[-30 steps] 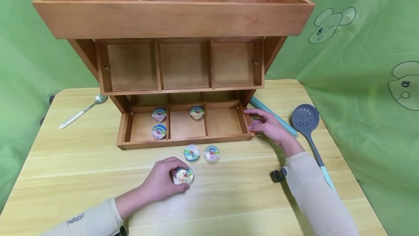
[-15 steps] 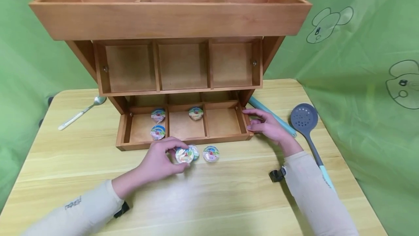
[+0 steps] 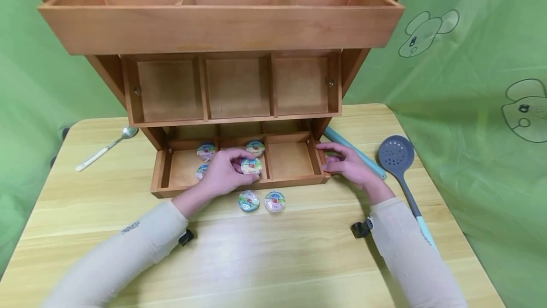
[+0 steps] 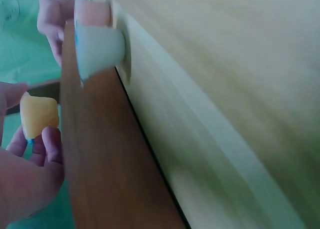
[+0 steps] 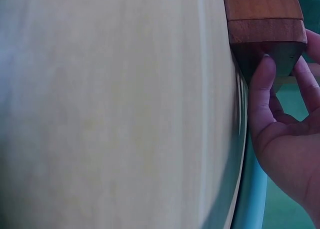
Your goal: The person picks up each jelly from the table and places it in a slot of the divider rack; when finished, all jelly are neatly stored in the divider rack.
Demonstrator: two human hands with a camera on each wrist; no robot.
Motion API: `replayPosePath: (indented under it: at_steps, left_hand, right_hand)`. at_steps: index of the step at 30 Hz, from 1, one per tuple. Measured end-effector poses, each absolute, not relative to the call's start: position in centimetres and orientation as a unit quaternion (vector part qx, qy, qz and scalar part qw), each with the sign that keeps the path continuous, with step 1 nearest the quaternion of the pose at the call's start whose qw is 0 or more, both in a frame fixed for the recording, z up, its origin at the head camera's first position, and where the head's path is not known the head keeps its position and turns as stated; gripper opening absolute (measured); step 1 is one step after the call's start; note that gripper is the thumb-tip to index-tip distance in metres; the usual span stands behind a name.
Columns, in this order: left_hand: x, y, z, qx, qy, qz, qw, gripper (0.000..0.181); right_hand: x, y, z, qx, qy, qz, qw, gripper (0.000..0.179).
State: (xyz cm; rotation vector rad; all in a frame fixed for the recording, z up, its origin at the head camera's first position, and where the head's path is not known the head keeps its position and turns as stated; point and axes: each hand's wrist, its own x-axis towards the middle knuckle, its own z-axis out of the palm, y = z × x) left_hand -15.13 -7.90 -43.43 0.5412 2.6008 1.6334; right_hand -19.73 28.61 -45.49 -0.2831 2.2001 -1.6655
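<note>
My left hand pinches a small jelly cup between thumb and fingers, over the middle compartment of the wooden rack's bottom tier. In the left wrist view this jelly cup shows yellow contents. Behind it in that compartment sits another cup. Two more cups, and its neighbour, lie in the left compartment, the nearer partly hidden by my left hand. A whitish cup and a pinkish cup stand on the table before the rack. My right hand rests its thumb and fingertips against the bottom tier's right end.
The rack's middle tier and top tier overhang the bottom one. A spoon lies at the left. Right of the rack are a light-blue stick-like thing and a slotted skimmer. Green cloth surrounds the table.
My left hand has carried the jelly cup from the table's front, past the two standing cups, to over the middle compartment. My right hand has stayed at the rack's end.
</note>
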Motion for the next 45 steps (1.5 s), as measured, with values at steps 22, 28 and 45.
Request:
replayPosePath:
  at_steps: [22, 28, 45]
  left_hand:
    - [-18.0, -6.7, -45.1, 0.12, 0.84, 0.504, 0.159, 0.038]
    - [-18.1, -6.8, -45.0, 0.127, 0.837, 0.504, 0.171, 0.037]
    - [-13.2, -8.0, -42.1, 0.16, 0.874, 0.457, 0.049, 0.045]
  right_hand:
    - [-19.8, 28.6, -45.7, -0.097, 0.777, -0.594, 0.184, 0.059]
    - [-19.7, 28.6, -45.5, -0.096, 0.778, -0.593, 0.185, 0.058]
    - [-19.7, 28.6, -45.6, -0.1, 0.779, -0.591, 0.183, 0.058]
